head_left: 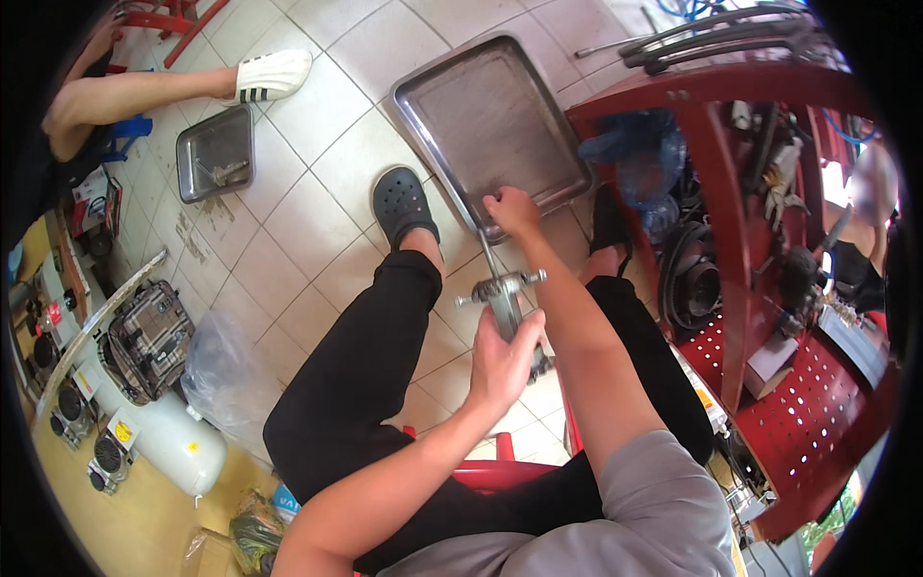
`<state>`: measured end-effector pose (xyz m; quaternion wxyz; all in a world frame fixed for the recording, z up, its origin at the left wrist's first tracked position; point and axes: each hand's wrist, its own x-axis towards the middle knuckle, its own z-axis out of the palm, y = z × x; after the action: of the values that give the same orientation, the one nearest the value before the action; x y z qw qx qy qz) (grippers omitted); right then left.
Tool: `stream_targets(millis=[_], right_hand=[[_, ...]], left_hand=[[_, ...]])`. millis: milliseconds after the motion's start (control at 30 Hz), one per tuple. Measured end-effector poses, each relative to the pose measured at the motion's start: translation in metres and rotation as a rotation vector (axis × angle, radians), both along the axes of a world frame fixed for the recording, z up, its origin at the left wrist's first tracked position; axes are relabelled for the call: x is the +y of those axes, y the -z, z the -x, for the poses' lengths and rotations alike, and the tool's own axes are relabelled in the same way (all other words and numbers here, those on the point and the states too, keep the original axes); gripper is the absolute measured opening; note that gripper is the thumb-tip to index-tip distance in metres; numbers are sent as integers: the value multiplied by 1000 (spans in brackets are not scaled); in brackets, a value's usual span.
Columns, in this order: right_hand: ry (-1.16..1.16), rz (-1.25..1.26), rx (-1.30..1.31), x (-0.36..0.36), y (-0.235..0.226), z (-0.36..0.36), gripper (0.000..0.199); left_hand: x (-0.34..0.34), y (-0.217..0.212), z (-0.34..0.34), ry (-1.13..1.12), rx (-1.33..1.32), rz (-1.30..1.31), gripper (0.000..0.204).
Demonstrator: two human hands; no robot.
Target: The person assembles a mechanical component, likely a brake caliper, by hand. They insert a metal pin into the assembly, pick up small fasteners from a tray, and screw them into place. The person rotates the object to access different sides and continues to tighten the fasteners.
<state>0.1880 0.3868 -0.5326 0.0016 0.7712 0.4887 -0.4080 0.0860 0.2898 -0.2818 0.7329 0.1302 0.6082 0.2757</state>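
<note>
My left hand (pixel 503 365) is wrapped round the body of a grey metal part (pixel 504 304), a stout cylinder with a short crossbar at its top. A thin metal rod (pixel 489 254) runs from that part toward the tray. At the rod's far end, my right hand (pixel 513 212) is closed, its fingers curled over the near edge of a large metal tray (pixel 567 197). Just what its fingertips grip is partly hidden. The part is held tilted between my knees, above the tiled floor.
A smaller metal tray (pixel 181 159) with small parts lies at the left, near another person's white shoe (pixel 272 77). A red workbench (pixel 723 250) loaded with tools and hoses stands at the right. A white tank (pixel 173 447) and plastic bag (pixel 221 370) are at the lower left.
</note>
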Motion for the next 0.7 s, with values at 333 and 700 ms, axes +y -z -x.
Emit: stream_targets(millis=[333, 700], right_hand=[[640, -374, 733, -3, -229, -64, 34], [600, -348, 1233, -203, -418, -11, 28]], left_hand=[[32, -31, -15, -181, -66, -422, 30], [-77, -137, 26, 65, -316, -862, 40]])
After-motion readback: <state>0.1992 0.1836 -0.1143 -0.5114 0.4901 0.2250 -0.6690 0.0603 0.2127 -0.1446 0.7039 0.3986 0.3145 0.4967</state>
